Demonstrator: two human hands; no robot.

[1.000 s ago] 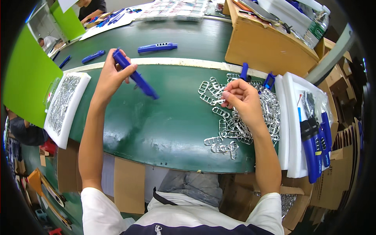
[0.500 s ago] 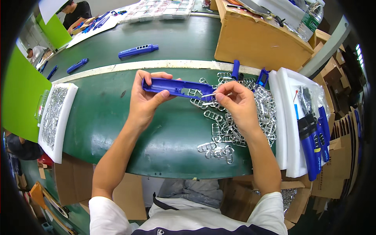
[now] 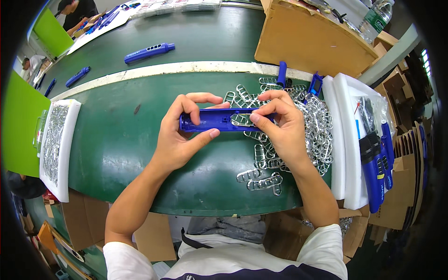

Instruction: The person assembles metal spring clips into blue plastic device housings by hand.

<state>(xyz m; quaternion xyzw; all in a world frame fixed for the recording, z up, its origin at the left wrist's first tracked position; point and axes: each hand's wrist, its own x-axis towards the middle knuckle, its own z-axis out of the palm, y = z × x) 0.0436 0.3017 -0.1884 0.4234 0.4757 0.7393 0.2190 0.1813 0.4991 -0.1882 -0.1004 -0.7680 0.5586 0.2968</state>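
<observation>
A long, hollow blue plastic casing half (image 3: 207, 122) lies level in front of me, its open inside facing up. My left hand (image 3: 179, 133) is closed around its left end, the thumb along the near edge and the other fingers on the far side and inside. My right hand (image 3: 282, 123) is at its right end, thumb and forefinger closed on a silver slotted metal frame (image 3: 239, 120) that lies in the casing's opening. The fingertips cover the frame's right end. Beside and beneath my right hand spreads a heap of similar frames (image 3: 318, 133).
White foam trays flank the bench: one with small metal parts (image 3: 55, 140) at left, another (image 3: 343, 154) with blue tools (image 3: 373, 172) at right. A wooden box (image 3: 312, 39) stands far right. Blue assembled casings (image 3: 149, 52) lie beyond the white strip (image 3: 186, 68). Another person (image 3: 79, 16) sits far left.
The casing has turned from slanting to level and shifted slightly right. The metal frame now lies flatter in its opening, and my right fingers have moved over it.
</observation>
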